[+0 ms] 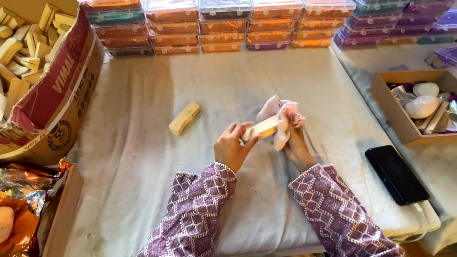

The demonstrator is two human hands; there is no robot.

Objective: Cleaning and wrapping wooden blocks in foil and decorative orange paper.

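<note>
My left hand [232, 147] grips one end of a pale wooden block [260, 127] over the middle of the cloth-covered table [135, 166]. My right hand [295, 140] holds a pink cloth [280, 116] wrapped around the block's other end. A second pale wooden block [184, 118] lies on the table, to the left of my hands and apart from them.
A torn cardboard box [52, 97] full of several wooden blocks sits at the far left. Stacks of lidded plastic boxes [222, 20] line the back. A black phone [396, 174] lies at right, beside a shallow box [397, 118] with white stones and foil. Crumpled foil [11, 210] lies lower left.
</note>
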